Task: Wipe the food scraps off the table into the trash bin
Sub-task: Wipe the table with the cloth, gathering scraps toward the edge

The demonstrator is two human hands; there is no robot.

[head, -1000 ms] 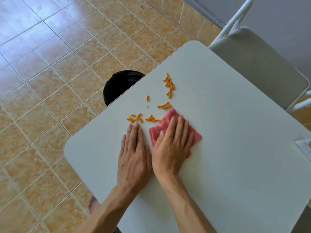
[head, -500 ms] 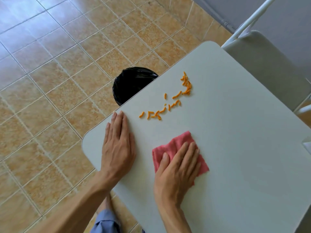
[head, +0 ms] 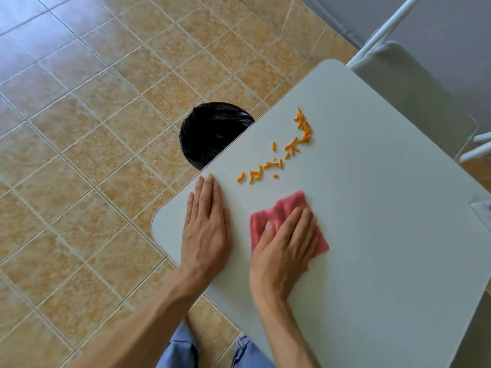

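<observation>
Several orange food scraps [head: 287,152] lie in a curved line on the white table [head: 372,235], close to its left edge. A trash bin [head: 210,131] lined with a black bag stands on the floor, partly tucked under that edge. My right hand [head: 285,251] presses flat on a pink cloth [head: 281,211], a short way below the scraps. My left hand [head: 206,227] rests flat on the table near the corner, fingers together, holding nothing.
A white chair [head: 414,83] stands at the table's far side. A small pale object [head: 482,211] sits at the table's right edge. Tan floor tiles surround the table on the left. My blue trouser legs [head: 180,349] show below.
My right hand pulled the cloth back from the scraps, leaving them in a line. My left hand slid out to the table's left edge. The view shifted, showing more of the bin.
</observation>
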